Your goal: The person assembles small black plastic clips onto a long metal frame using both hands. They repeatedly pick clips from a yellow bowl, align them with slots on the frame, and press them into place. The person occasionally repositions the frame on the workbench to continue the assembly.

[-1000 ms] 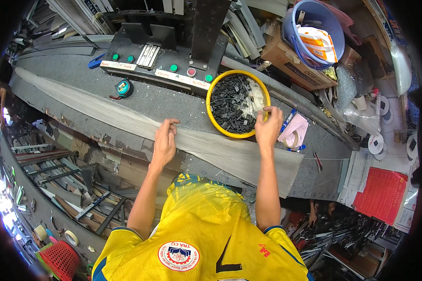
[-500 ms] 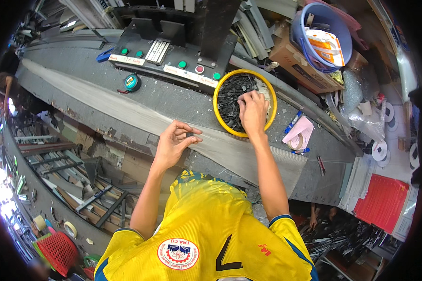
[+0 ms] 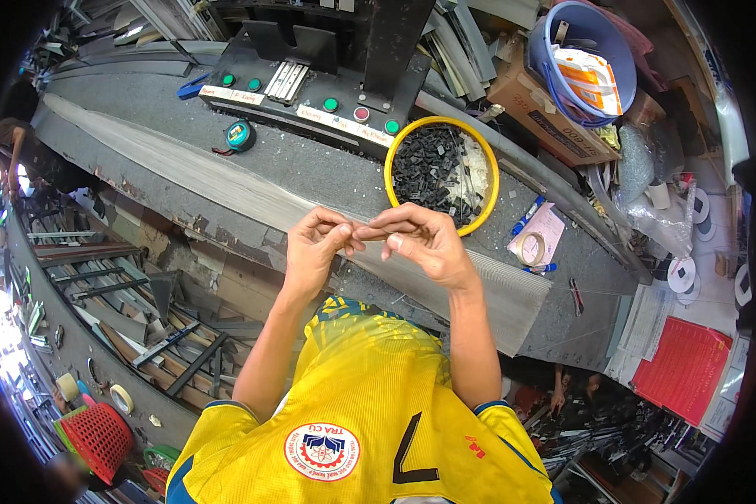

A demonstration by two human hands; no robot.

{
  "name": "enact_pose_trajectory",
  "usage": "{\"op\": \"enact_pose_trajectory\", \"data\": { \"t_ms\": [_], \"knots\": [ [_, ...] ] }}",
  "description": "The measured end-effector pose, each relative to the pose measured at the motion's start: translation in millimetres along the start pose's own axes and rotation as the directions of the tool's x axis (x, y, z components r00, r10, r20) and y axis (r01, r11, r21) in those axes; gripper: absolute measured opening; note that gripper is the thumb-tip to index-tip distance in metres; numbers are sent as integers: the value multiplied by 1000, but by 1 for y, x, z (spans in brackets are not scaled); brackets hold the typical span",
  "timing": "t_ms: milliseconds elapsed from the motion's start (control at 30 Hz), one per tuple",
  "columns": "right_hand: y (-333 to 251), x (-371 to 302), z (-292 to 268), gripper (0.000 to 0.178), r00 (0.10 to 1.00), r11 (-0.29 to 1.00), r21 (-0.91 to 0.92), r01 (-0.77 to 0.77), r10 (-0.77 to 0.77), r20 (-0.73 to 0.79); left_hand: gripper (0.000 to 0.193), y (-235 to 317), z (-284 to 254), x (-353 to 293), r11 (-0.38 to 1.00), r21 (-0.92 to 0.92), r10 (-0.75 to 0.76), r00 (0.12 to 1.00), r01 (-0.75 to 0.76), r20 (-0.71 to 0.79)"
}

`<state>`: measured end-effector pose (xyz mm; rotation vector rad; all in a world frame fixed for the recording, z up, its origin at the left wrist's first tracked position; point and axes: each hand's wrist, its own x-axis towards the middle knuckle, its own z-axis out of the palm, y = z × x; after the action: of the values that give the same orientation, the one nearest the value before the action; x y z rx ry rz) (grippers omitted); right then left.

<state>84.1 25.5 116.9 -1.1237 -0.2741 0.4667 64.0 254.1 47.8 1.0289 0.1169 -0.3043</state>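
Note:
Over the long grey pleated strip (image 3: 496, 294), my two hands meet at the fingertips. My left hand (image 3: 315, 248) is closed in a pinch, and the small black plastic piece seen in it earlier is now hidden by the fingers. From the other side my right hand (image 3: 428, 244) reaches in, its long fingers bent together against the left fingertips; whatever it grips there is too small to make out. Just beyond the right hand stands a yellow-rimmed bowl (image 3: 494, 186) holding many small black plastic pieces (image 3: 428, 164) and some whitish ones (image 3: 476, 176).
A tape measure (image 3: 240, 135) lies beyond the strip, near a black machine with green buttons (image 3: 331, 104). To the right are a tape roll (image 3: 531, 249), blue markers (image 3: 527, 216) and pliers (image 3: 576, 296). A blue bucket (image 3: 544, 76) sits on a cardboard box (image 3: 554, 126).
My right hand has left the bowl and come back toward me to meet my left hand. The black piece in the left fingers is now covered.

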Motion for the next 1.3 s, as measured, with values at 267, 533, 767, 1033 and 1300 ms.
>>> {"op": "enact_pose_trajectory", "data": {
  "t_ms": [267,533,767,1033,1300],
  "knots": [
    [32,-8,9,20,978,999,-52,-16,5,-207,33,-13,0,-7,999,34,-13,983,20,-185],
    [32,-2,28,13,921,872,-471,133,-285,-267,33,-13,-13,-11,968,-241,-74,996,62,-40],
    [8,-4,58,13,931,697,-716,33,-282,-231,25,-7,-14,-12,918,-384,-83,995,99,59],
    [11,5,70,12,894,586,-806,88,-402,-195,13,-8,-20,-12,853,-507,-80,991,122,104],
    [14,7,72,16,860,444,-891,94,-488,-153,8,2,-15,-14,855,-492,-157,986,161,50]
  ]
}}
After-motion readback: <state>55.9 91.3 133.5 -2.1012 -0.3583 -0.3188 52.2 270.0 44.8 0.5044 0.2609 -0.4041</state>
